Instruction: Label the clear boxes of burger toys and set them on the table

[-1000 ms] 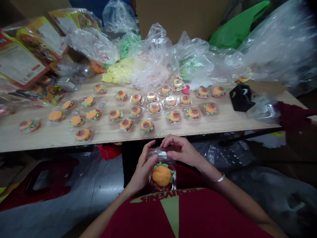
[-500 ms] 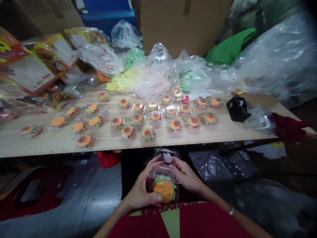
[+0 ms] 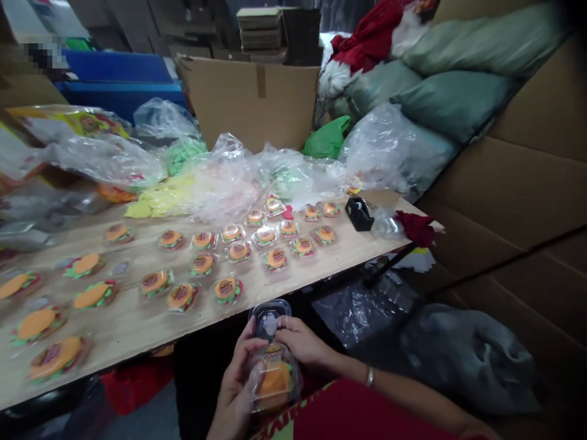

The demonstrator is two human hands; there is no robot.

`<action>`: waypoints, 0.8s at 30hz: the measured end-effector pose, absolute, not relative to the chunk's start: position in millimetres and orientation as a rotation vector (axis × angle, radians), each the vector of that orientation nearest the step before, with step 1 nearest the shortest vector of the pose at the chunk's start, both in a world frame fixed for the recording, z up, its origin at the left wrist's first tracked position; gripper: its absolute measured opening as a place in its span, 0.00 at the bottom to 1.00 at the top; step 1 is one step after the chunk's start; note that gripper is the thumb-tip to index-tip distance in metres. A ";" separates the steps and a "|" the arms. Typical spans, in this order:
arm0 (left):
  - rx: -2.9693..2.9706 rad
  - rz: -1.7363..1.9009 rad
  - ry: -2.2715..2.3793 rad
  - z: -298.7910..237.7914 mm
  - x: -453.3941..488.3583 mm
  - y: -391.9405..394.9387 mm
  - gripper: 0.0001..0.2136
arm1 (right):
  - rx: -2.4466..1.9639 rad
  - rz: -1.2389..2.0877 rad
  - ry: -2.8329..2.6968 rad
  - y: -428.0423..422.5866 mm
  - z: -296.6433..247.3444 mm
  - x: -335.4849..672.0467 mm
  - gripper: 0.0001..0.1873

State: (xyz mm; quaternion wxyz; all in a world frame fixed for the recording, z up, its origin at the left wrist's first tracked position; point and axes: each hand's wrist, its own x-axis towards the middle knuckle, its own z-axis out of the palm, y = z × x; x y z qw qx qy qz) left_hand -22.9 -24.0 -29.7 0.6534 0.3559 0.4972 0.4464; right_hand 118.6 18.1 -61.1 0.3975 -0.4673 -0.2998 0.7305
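Observation:
Close to my body, below the table's front edge, is a clear plastic clamshell box (image 3: 269, 311) with a pale, blotchy-shaped piece in its far half. An orange toy burger (image 3: 276, 380) with green trim sits in the near half, under clear plastic. A dark printed logo shows at the burger's far side. My left hand (image 3: 241, 373) wraps the box's left side, thumb over the plastic near the burger. From the right, my right hand (image 3: 300, 343) closes its fingers on the box edge where the two halves meet.
Boxed toy burgers (image 3: 228, 289) stand in loose rows on the wooden table (image 3: 238, 339). Clear bags (image 3: 229, 183) line its back. A black tape dispenser (image 3: 359, 214) and dark red cloth (image 3: 416, 228) lie at the right end. Stacked cartons (image 3: 513, 183) rise on the right.
The view has swung right, so the table appears further left. The burger now shows behind clear plastic with a logo at its far side. Both hands still hold the box.

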 end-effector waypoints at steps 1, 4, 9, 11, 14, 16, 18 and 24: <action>0.823 1.021 1.129 -29.6 -20.7 -24.2 0.16 | -1.173 1.867 -0.732 18.6 -62.5 119.2 0.07; 0.885 1.033 1.146 -31.4 -18.0 -23.2 0.16 | -1.200 1.913 -0.689 20.9 -68.8 121.5 0.05; 1.099 1.022 1.198 -42.0 -22.5 -19.2 0.17 | -1.254 1.949 -0.678 24.9 -77.5 125.4 0.02; 1.140 1.043 1.194 -48.9 -22.7 -18.9 0.18 | -1.256 1.958 -0.673 24.8 -76.6 125.7 0.03; 1.167 1.113 1.207 -57.4 -20.9 -19.4 0.17 | -1.273 1.955 -0.649 22.5 -75.5 124.2 0.04; 1.190 1.128 1.197 -58.8 -21.9 -19.2 0.15 | -1.300 1.934 -0.617 20.8 -78.2 123.2 0.05; 1.252 1.099 1.117 -56.2 -26.1 -18.1 0.14 | -1.343 1.898 -0.563 20.2 -84.4 124.7 0.08; 1.150 0.933 0.997 -42.0 -31.1 -19.4 0.12 | -1.507 1.762 -0.346 19.4 -100.6 150.6 0.08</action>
